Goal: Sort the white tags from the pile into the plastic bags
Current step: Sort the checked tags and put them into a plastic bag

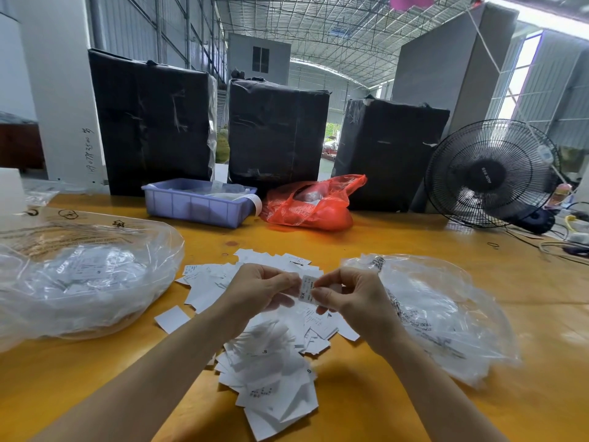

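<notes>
Both hands meet above a loose pile of flat white paper tags (pixel 271 355) on the smooth yellow wooden table (pixel 398 237); the left hand (pixel 258 290) and right hand (pixel 347 296) pinch one small printed white tag (pixel 307 289) between thumbs and curled fingertips; crinkled clear plastic bags holding tags lie left (pixel 79 275) and right (pixel 439 317) of the pile.
</notes>
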`<state>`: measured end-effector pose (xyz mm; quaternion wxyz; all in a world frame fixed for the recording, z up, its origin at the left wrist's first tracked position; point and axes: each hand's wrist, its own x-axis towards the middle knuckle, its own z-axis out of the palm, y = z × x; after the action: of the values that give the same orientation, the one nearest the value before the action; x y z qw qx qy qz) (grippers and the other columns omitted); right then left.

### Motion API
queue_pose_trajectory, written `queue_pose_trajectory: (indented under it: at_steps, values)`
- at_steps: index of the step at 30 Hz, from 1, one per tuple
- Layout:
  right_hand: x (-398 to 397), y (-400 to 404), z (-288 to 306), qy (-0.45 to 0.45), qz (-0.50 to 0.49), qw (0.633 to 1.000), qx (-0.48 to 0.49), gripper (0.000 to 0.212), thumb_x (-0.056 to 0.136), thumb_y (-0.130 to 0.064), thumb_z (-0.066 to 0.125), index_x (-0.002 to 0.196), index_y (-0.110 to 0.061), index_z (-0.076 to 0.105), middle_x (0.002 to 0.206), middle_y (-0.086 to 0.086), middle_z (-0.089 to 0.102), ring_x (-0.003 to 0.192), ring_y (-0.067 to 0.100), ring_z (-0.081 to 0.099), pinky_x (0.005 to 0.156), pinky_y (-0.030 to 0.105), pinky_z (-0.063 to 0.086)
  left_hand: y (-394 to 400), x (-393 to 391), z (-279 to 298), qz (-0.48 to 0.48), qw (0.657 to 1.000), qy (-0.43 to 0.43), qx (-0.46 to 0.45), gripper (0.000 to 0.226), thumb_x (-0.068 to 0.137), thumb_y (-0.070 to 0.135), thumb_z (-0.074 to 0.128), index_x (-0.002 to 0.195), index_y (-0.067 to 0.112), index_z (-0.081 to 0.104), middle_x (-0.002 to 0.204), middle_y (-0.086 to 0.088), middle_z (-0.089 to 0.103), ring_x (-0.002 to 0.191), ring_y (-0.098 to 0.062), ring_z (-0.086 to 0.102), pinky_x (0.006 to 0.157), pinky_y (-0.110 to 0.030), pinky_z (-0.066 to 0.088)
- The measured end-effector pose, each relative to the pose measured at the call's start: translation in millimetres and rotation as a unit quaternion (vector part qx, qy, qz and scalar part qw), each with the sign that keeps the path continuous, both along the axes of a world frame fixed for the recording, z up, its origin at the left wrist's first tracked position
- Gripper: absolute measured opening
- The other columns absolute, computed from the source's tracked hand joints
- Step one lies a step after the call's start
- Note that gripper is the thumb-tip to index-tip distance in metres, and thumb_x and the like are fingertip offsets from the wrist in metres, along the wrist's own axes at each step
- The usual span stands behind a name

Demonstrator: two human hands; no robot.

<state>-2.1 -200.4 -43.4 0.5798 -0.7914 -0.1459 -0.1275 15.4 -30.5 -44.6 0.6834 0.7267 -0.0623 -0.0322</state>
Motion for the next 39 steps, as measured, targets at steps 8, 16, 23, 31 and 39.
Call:
queue_pose_trajectory:
  at_steps: [8,16,23,31,39]
  values:
    - [-3,2,0,0.031,0.037,0.999,-0.007,0.026,0.075,0.005,0.073,0.097,-0.002,0.062,0.083,0.022,0.066,0.051,0.011,0.061,0.051,0.017,0.05,-1,-2,-2,-0.009,1.0,-0.013,0.024,0.015,0.085,0.022,0.067,0.08,0.01,0.074,0.059,0.001,0.068,0.051,-0.002,0.059,0.061,-0.021,0.044]
    - [-2,0,-1,0.067,0.052,0.996,-0.037,0.032,0.072,0.001,0.077,0.1,-0.002,0.062,0.077,0.017,0.063,0.049,0.008,0.058,0.051,0.017,0.049,-2,-2,-3,-0.025,0.999,-0.003,0.029,0.012,0.082,0.02,0.07,0.082,0.009,0.076,0.067,-0.005,0.07,0.057,-0.007,0.061,0.059,-0.019,0.046]
    - [2,-1,-3,0.028,-0.001,1.0,0.009,0.031,0.081,-0.002,0.07,0.11,-0.003,0.06,0.087,0.016,0.069,0.066,0.017,0.069,0.061,0.02,0.053,-6,-3,-2,-0.005,0.995,0.048,-0.085,0.013,0.084,0.009,0.067,0.09,-0.002,0.071,0.072,-0.011,0.072,0.06,-0.012,0.069,0.051,-0.016,0.051]
    - [1,8,-8,0.008,-0.016,1.0,-0.005,0.015,0.081,-0.012,0.073,0.095,-0.012,0.069,0.077,0.004,0.07,0.055,0.011,0.065,0.052,0.018,0.049,-14,-6,-5,0.049,0.99,0.068,-0.114,0.02,0.081,0.011,0.071,0.093,-0.005,0.07,0.083,-0.019,0.069,0.072,-0.021,0.069,0.056,-0.023,0.055]
    - [1,15,-14,0.026,-0.071,0.991,0.113,0.011,0.084,-0.006,0.068,0.095,-0.005,0.069,0.077,0.008,0.071,0.06,0.012,0.068,0.052,0.016,0.05,-17,-8,-5,0.115,0.971,0.119,-0.17,0.028,0.075,0.028,0.078,0.093,0.008,0.07,0.078,-0.012,0.069,0.074,-0.02,0.061,0.045,-0.017,0.045]
